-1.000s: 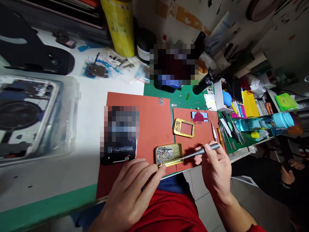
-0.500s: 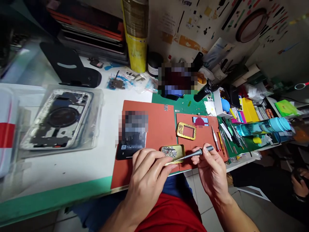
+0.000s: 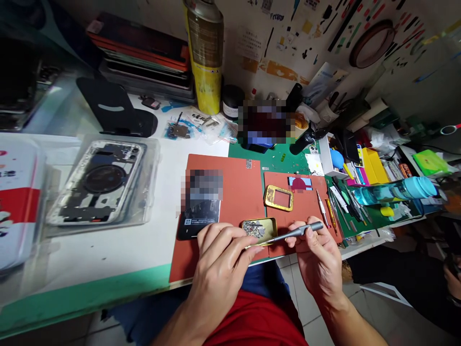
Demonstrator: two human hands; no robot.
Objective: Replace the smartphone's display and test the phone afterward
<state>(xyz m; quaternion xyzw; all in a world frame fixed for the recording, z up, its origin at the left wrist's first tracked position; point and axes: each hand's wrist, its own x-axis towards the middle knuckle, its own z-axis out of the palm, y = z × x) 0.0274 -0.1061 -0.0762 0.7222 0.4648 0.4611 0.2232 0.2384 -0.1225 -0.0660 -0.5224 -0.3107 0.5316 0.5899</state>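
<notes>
My right hand (image 3: pixel 319 252) grips a slim grey screwdriver (image 3: pixel 297 231) by its handle, the shaft slanting down to the left. Its tip meets the pinched thumb and fingers of my left hand (image 3: pixel 223 257); whatever sits between those fingertips is too small to make out. Just beyond the fingers lies a small gold tin (image 3: pixel 269 230) holding a heap of tiny screws and metal bits (image 3: pixel 255 228). Its windowed lid (image 3: pixel 279 198) rests on the red-brown mat behind. A dark phone (image 3: pixel 200 216) with its screen lit lies left of the tin, partly behind my left hand.
A phone housing (image 3: pixel 104 178) in a clear tray lies on the left. At the back stand a yellow spray can (image 3: pixel 207 57) and a black phone stand (image 3: pixel 115 108). Hand tools (image 3: pixel 326 209) and a blue water bottle (image 3: pixel 396 190) are right. Another person's dark-clothed leg (image 3: pixel 389 264) shows lower right.
The screwdriver's handle has shifted slightly right and more of it shows past my right fingers. My left hand keeps its pinch at the tip. The view has shifted a little.
</notes>
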